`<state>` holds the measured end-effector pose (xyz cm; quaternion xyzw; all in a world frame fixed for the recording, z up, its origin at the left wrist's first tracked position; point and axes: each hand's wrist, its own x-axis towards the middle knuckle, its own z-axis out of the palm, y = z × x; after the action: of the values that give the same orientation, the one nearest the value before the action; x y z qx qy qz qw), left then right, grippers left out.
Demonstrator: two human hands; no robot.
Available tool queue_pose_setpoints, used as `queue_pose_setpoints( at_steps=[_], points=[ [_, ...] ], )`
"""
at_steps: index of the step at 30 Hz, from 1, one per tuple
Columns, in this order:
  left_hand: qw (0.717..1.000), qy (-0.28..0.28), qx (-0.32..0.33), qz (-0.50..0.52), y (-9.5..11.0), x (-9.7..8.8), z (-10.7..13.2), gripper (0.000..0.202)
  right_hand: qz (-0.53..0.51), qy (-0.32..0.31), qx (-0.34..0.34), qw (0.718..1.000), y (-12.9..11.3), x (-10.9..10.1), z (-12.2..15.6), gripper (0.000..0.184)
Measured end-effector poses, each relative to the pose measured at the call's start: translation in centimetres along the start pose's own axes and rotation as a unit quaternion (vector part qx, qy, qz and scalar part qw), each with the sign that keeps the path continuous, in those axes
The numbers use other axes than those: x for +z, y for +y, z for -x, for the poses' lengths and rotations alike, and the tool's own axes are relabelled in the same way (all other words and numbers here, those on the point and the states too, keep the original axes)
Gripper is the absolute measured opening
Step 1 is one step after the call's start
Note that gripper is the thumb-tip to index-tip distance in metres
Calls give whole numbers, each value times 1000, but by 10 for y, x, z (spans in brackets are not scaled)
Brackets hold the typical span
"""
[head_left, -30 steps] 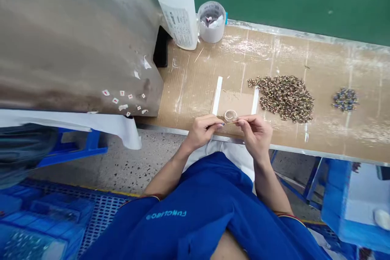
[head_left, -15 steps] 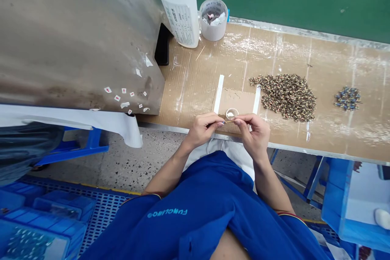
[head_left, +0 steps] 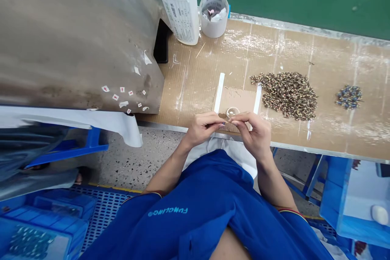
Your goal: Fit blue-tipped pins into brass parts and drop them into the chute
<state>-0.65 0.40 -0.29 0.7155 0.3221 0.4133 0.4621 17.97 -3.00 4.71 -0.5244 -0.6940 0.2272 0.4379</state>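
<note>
The tabletop (head_left: pixel 335 65), surfaced with worn cardboard, runs directly ahead of the hands. A large metal panel (head_left: pixel 76 40) stands ahead and to the left of the hands, bearing small stuck-on labels (head_left: pixel 122 97). Farther ahead are a white plastic bottle with a blue cap (head_left: pixel 179 4) and, just to its right, a small plastic cup (head_left: pixel 213 20) holding scraps. To the right of the hands lie a large mound of small beaded parts (head_left: pixel 284 95) and, farther right, a smaller bluish pile (head_left: pixel 349 96).

Both hands are closed in a pinch, fingertips meeting above a cardboard pad (head_left: pixel 239 99). Left hand (head_left: pixel 202 130) and right hand (head_left: pixel 254 134) hold a thin brown sliver (head_left: pixel 224 116) between them. A clear ring (head_left: pixel 233 111) lies on the pad just beyond the fingertips.
</note>
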Motion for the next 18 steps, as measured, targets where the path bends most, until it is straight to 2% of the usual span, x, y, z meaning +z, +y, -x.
queue_pose_setpoints(
  at_steps=[4,12,18],
  points=[
    [1000,7,-18,17,0,-1,0,20,18,15,-20,1000,-2,1,-2,12],
    [995,10,-52,84,0,-6,-1,20,8,1,-17,1000,-10,4,-6,15],
    [986,25,-81,141,1,-6,0,22,36,68,64,995,5,-4,-8,24]
  ],
)
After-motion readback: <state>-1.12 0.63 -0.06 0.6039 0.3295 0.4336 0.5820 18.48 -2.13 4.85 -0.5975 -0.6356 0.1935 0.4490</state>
